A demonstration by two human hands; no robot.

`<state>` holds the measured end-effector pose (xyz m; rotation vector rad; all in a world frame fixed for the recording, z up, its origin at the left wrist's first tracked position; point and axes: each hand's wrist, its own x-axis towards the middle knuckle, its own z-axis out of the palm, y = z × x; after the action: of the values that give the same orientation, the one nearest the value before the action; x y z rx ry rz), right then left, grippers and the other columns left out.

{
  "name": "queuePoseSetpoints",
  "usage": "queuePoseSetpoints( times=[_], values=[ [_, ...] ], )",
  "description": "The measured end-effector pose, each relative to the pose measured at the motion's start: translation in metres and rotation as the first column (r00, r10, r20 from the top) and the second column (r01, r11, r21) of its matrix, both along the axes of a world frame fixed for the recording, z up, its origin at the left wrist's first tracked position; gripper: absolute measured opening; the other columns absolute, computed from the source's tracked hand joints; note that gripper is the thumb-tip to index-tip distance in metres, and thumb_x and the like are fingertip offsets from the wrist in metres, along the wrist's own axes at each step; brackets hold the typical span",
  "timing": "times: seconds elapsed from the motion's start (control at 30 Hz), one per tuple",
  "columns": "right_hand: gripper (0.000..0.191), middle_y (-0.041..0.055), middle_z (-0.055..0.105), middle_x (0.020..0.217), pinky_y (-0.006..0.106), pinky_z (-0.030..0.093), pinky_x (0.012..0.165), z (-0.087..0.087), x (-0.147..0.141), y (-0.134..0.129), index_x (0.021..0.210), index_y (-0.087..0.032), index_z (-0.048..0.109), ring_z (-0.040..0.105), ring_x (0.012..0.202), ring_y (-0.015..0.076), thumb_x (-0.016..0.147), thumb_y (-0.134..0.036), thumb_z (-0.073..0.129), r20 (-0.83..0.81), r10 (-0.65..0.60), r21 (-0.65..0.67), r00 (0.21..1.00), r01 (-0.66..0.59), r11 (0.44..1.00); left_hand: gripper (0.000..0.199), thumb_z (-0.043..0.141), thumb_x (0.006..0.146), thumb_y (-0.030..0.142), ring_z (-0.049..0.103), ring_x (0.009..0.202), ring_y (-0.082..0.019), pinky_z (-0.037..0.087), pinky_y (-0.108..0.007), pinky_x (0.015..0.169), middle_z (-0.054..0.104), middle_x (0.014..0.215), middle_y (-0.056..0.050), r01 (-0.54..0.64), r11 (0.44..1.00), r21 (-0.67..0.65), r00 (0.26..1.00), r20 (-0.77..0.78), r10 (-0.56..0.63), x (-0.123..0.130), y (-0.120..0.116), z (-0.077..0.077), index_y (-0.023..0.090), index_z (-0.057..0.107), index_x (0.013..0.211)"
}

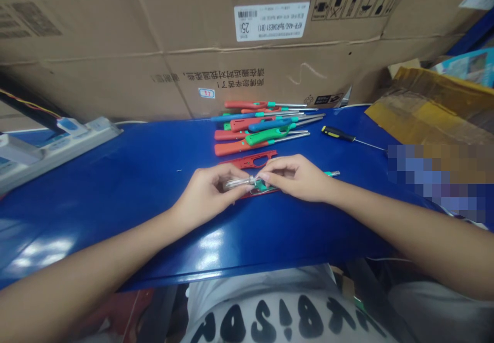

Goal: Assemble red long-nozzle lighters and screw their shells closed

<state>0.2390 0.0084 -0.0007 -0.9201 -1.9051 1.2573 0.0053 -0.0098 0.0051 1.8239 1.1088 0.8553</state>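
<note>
Between thumb and fingers, my left hand (210, 191) holds a small clear cylinder (237, 182) with a metallic end. My right hand (295, 177) is pinched at that metallic end, touching the part; whatever its fingertips grip is too small to make out. Below the fingers lies a red casing with green parts (264, 187), partly covered by both hands, and a metal tube with a green piece (332, 173) sticks out to the right. Just behind my hands rests an open red casing half (250, 160) with a trigger loop.
Several red, green and blue long-necked lighters (266, 136) lie piled behind. A black and yellow screwdriver (337, 133) is right of them. Cardboard (116, 75) stands along the back; a power strip (57, 150) is at left, a taped yellow package (428, 111) at right.
</note>
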Motion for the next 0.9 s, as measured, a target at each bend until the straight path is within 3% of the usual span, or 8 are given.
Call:
queuePoseSetpoints(
  times=[0.13,0.3,0.5,0.73,0.9],
  values=[
    [0.026,0.0032,0.069,0.081,0.026,0.049,0.064,0.007,0.0,0.0,0.093,-0.015,0.072,0.059,0.068,0.0113,0.089,-0.04,0.065,0.005,-0.036,-0.071,0.999,0.036,0.997,0.02,0.077,0.084,0.035,0.07,0.079,-0.015,0.053,-0.024,0.072,0.077,0.094,-0.004,0.102,0.983,0.152,0.981,-0.179,-0.074,-0.01,0.006,0.015,0.018,0.076,0.096],
    [0.032,-0.0026,0.059,0.072,0.024,0.031,0.045,0.009,0.0,0.0,0.099,-0.013,0.067,0.04,0.047,0.0046,0.088,-0.043,0.064,-0.028,-0.067,-0.188,0.997,0.06,0.98,0.017,0.081,0.082,0.034,0.061,0.07,-0.011,0.046,-0.022,0.064,0.073,0.086,-0.001,0.262,0.941,0.212,0.915,-0.366,-0.172,-0.016,0.011,0.023,0.02,0.078,0.093],
    [0.031,-0.0028,0.059,0.073,0.024,0.029,0.044,0.01,0.0,-0.001,0.1,-0.013,0.066,0.04,0.048,0.0042,0.088,-0.042,0.064,-0.008,-0.06,-0.202,0.998,0.057,0.978,0.021,0.082,0.081,0.032,0.057,0.066,-0.01,0.044,-0.021,0.062,0.069,0.079,0.001,0.272,0.94,0.207,0.904,-0.391,-0.176,-0.011,0.008,0.013,0.018,0.075,0.094],
    [0.031,-0.0022,0.059,0.075,0.024,0.03,0.045,0.01,0.001,0.0,0.102,-0.013,0.066,0.04,0.048,0.004,0.088,-0.041,0.064,-0.003,-0.051,-0.213,0.999,0.05,0.976,0.012,0.071,0.091,0.028,0.058,0.063,-0.009,0.044,-0.021,0.06,0.074,0.086,0.001,0.289,0.935,0.207,0.89,-0.418,-0.182,-0.014,0.006,0.022,0.021,0.078,0.097],
    [0.031,-0.0002,0.06,0.078,0.024,0.03,0.047,0.01,0.001,0.0,0.101,-0.013,0.068,0.04,0.051,0.0053,0.088,-0.041,0.063,0.028,-0.061,-0.204,0.998,0.065,0.977,0.013,0.071,0.091,0.028,0.064,0.068,-0.011,0.048,-0.022,0.063,0.075,0.088,-0.002,0.3,0.929,0.218,0.891,-0.413,-0.191,-0.014,0.006,0.02,0.022,0.08,0.098]
  ],
)
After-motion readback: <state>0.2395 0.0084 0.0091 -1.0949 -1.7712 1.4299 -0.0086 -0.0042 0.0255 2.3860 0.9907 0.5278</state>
